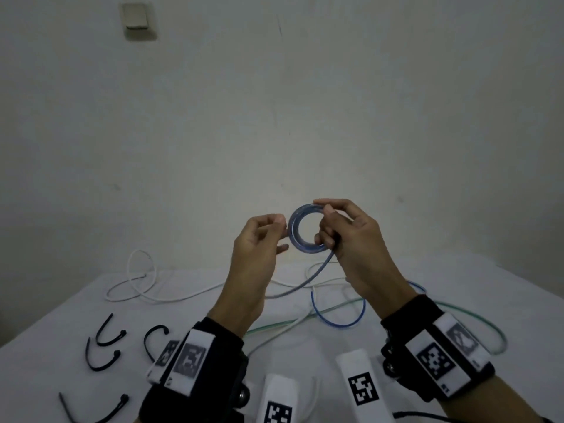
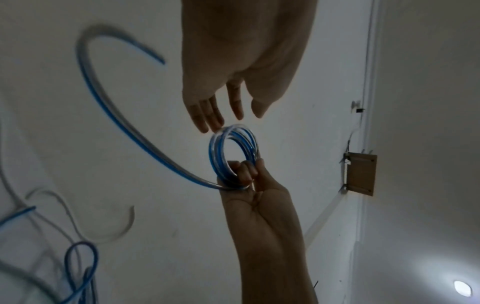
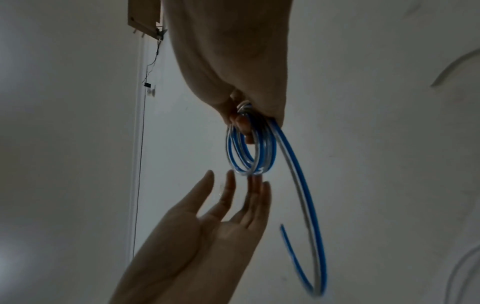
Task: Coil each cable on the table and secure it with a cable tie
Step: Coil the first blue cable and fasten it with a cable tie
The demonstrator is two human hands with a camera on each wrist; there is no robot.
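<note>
While the right hand [image 1: 345, 236] pinches the blue-and-white cable coil [image 1: 305, 228] above the table [image 1: 457, 285], the left hand [image 1: 259, 242], fingers relaxed and holding nothing, sits just beside the coil; its tail trails down to the table.

A plain, off-white plaster wall [image 1: 305, 117], scuffed with a few faint dark marks, fills the scene behind and above the grip. High to its left sits a pale square wall switch plate [image 1: 136, 17]. Below the grip lies a white cloth-covered table [image 1: 61, 337]. Elsewhere, a tan wooden wall-mounted box [image 2: 361, 174] hangs beside a white vertical conduit strip [image 2: 370, 82], under dim light.
</note>
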